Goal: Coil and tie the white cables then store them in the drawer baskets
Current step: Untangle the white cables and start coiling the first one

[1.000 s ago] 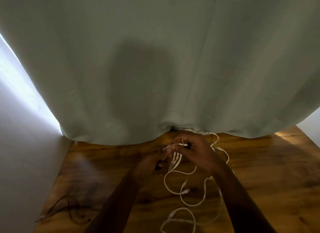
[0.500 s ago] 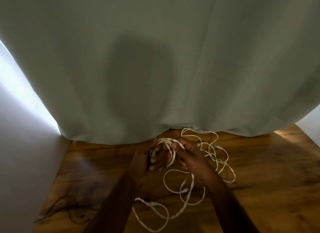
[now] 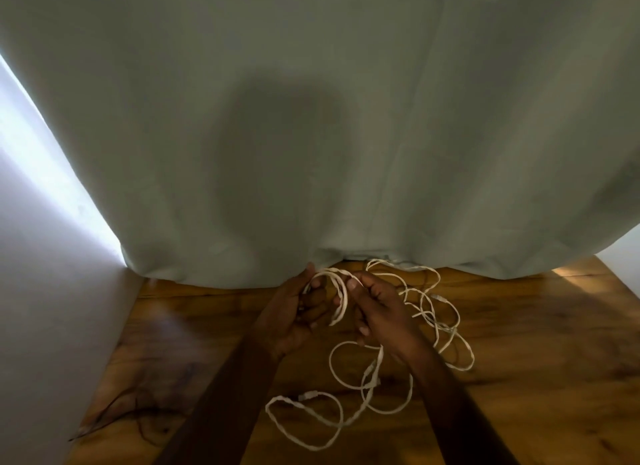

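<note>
A tangle of white cables (image 3: 367, 378) lies in loose loops on the wooden floor (image 3: 536, 343) in front of me. My left hand (image 3: 294, 315) holds a small coil of white cable (image 3: 341, 291), its fingers curled round the looped strands. My right hand (image 3: 377, 309) pinches the same coil from the right, thumb on top of the strands. More loops trail to the right of my right wrist and down between my forearms. No drawer or basket shows in this view.
A grey-green curtain (image 3: 311, 118) hangs across the whole upper view, its hem touching the floor just beyond my hands. A white wall (image 3: 45, 291) runs along the left. Thin dark wires (image 3: 114, 412) lie on the floor at the lower left.
Both hands have lifted and spread slightly, and the coil between them has grown. Loose cable on the floor has shifted, with a long loop now lying between my forearms.
</note>
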The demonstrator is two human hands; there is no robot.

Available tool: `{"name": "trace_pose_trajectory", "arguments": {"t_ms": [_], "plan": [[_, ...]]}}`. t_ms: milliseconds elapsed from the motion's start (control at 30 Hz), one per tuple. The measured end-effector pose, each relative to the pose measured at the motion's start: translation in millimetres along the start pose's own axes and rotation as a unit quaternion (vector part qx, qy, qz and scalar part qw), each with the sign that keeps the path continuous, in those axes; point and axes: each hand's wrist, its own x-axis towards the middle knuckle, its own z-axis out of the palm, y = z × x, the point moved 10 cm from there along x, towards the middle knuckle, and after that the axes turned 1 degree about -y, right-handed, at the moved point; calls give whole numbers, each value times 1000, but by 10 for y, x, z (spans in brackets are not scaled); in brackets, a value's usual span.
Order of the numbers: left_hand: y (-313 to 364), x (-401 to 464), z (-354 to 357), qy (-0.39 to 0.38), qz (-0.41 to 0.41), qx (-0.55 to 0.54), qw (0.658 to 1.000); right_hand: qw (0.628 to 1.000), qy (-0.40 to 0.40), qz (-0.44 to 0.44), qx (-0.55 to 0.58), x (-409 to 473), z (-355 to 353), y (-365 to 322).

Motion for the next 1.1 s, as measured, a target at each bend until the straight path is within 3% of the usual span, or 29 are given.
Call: {"name": "trace_pose_trajectory", "arguments": {"t_ms": [167, 467, 700, 867, 1100], "plan": [[175, 26, -53, 11, 57, -41, 997, 998, 39, 30, -47, 18, -72, 143], [407, 90, 118, 2, 116, -37, 992, 989, -35, 62, -126, -19, 156, 212], [656, 123, 97, 21, 162, 18, 986, 982, -31, 76, -171, -34, 107, 241], [668, 144, 121, 52, 196, 21, 979, 971, -97, 59, -212, -127, 259, 149], [700, 137, 95, 90, 236, 149, 956, 960, -110, 76, -247, -172, 246, 130]]}}
